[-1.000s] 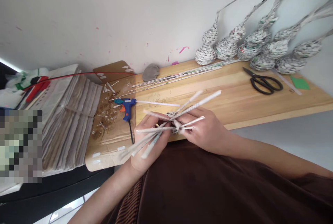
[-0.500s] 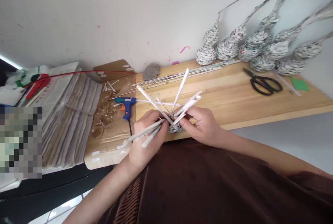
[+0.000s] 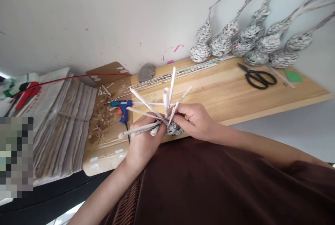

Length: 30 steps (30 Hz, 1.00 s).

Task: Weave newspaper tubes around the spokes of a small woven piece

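A small woven paper piece (image 3: 174,129) sits between my hands near the front edge of the table, with several rolled paper tubes (image 3: 171,87) fanning up and out from it. My left hand (image 3: 146,136) is closed around the piece's left side, and tubes point out leftward over its fingers. On the other side, my right hand (image 3: 195,120) pinches a paper tube (image 3: 180,102) between thumb and forefinger. The fingertips of both hands are partly hidden by the tubes.
Woven paper gourds (image 3: 200,51) stand along the wall. Black scissors (image 3: 258,76) lie at the right near a green sheet (image 3: 293,75). Long thin tubes (image 3: 193,68) lie at the back by a grey stone-like lump (image 3: 146,72). Leftward are a blue glue gun (image 3: 123,109) and stacked newspapers (image 3: 65,127).
The tubes have shifted: one now stands upright near the middle, and fewer bunch at my right hand. My right hand has moved slightly left. The whole view has shifted a little.
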Motion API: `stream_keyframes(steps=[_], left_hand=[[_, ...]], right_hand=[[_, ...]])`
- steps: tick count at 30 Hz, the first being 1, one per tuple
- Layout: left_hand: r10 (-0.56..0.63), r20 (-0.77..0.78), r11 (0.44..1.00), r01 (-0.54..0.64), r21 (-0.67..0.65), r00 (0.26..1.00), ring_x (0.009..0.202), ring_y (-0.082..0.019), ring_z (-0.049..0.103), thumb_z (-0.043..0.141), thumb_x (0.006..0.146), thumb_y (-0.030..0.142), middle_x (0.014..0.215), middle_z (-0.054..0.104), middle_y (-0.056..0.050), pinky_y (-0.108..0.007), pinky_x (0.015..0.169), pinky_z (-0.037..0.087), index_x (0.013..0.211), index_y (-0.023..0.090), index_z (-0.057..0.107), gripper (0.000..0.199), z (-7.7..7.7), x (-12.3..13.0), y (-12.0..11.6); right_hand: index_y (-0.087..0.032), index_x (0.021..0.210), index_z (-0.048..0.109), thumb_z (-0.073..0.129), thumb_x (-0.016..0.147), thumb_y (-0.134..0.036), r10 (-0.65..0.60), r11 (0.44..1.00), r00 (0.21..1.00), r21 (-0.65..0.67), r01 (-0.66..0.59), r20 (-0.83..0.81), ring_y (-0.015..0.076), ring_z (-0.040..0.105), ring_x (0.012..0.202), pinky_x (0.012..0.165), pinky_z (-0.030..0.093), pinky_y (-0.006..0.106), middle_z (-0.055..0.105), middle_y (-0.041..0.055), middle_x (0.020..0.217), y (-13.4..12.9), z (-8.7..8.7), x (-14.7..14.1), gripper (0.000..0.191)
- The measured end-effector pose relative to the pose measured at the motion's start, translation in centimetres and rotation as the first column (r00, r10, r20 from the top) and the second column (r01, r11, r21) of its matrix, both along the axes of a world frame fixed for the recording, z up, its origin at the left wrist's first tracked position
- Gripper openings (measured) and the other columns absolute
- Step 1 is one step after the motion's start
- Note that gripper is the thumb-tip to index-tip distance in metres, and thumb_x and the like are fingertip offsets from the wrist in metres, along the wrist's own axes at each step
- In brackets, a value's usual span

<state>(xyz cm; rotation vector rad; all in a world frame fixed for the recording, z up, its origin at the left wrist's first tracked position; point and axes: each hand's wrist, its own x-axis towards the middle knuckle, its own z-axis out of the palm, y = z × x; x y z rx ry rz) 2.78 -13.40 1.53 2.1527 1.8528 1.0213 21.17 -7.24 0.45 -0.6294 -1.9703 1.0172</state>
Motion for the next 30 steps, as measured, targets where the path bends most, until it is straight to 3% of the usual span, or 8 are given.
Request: stream_keyframes(steps=[3,8,11,13,16,22,26,30], left_hand=[[0.004,0.034,1.000,-0.004,-0.007,0.999,0.069,-0.016,0.068,0.070,0.085,0.021,0.076,0.073,-0.001,-0.025,0.066,0.050,0.083,0.019,0.072,0.003,-0.1,0.0,0.0],[-0.013,0.032,1.000,0.014,-0.006,0.999,0.076,-0.019,0.071,0.069,0.085,0.020,0.080,0.076,-0.002,-0.029,0.072,0.053,0.085,0.020,0.073,0.005,-0.2,0.0,0.1],[0.003,0.054,1.000,-0.003,-0.002,0.999,0.076,-0.018,0.070,0.068,0.084,0.018,0.080,0.075,-0.001,-0.029,0.072,0.052,0.082,0.020,0.072,0.005,-0.1,0.2,0.1],[0.020,0.099,1.000,-0.020,-0.001,0.995,0.074,-0.016,0.069,0.069,0.082,0.015,0.078,0.074,0.000,-0.027,0.071,0.051,0.079,0.019,0.071,0.006,-0.1,0.3,0.1],[0.022,0.153,1.000,-0.021,-0.007,0.988,0.068,-0.012,0.064,0.069,0.079,0.009,0.072,0.069,0.003,-0.023,0.067,0.048,0.073,0.019,0.068,0.011,-0.1,0.4,0.1],[-0.113,0.182,0.994,0.111,0.023,0.977,0.075,-0.011,0.064,0.068,0.084,0.008,0.079,0.068,0.002,-0.020,0.072,0.049,0.078,0.020,0.069,0.014,0.3,0.1,-0.4],[-0.209,0.209,0.977,0.214,-0.003,0.955,0.082,-0.012,0.067,0.062,0.090,0.008,0.088,0.071,-0.002,-0.021,0.078,0.051,0.087,0.020,0.073,0.016,1.0,0.2,-0.9],[-0.244,0.204,0.969,0.244,0.023,0.948,0.089,-0.014,0.069,0.061,0.091,0.007,0.096,0.073,-0.004,-0.024,0.082,0.054,0.096,0.022,0.076,0.021,0.7,0.2,-0.9]], right_hand=[[-0.019,0.096,0.072,0.062,0.091,-0.014,0.038,0.999,0.995,-0.036,-0.034,0.095,0.0121,0.070,0.076,0.071,0.049,0.020,0.076,0.0001,0.086,0.0,0.5,0.4,0.012],[-0.019,0.093,0.071,0.063,0.089,-0.013,-0.040,0.987,0.989,0.159,0.017,0.140,0.0139,0.068,0.078,0.072,0.049,0.022,0.074,0.0028,0.087,-0.4,0.6,0.4,0.011],[-0.018,0.091,0.069,0.059,0.087,-0.010,-0.101,0.983,0.988,0.163,0.082,0.114,0.0129,0.064,0.071,0.068,0.048,0.022,0.071,0.0021,0.081,-0.6,0.0,0.1,0.014],[-0.018,0.090,0.069,0.060,0.086,-0.011,-0.118,0.989,0.991,0.094,0.111,0.070,0.0128,0.063,0.070,0.067,0.048,0.023,0.071,0.0020,0.081,-0.6,-0.5,-0.1,0.013],[-0.018,0.089,0.067,0.060,0.088,-0.015,-0.093,0.988,0.995,-0.124,0.090,-0.022,0.0130,0.064,0.071,0.066,0.049,0.023,0.071,0.0019,0.081,-0.5,-1.1,-0.3,0.008],[-0.019,0.083,0.062,0.066,0.087,-0.025,-0.076,0.889,0.978,-0.458,-0.023,-0.196,0.0125,0.060,0.066,0.060,0.048,0.023,0.067,0.0001,0.075,-0.5,-1.1,-0.4,0.008],[-0.019,0.081,0.061,0.072,0.083,-0.033,-0.097,0.809,0.966,-0.584,-0.063,-0.239,0.0124,0.058,0.063,0.058,0.046,0.024,0.064,-0.0005,0.072,-0.6,-1.2,-0.4,0.018],[-0.018,0.078,0.063,0.076,0.080,-0.039,-0.110,0.774,0.956,-0.627,-0.090,-0.273,0.0126,0.060,0.065,0.061,0.048,0.025,0.065,0.0000,0.072,-0.5,-1.3,-0.4,0.025]])
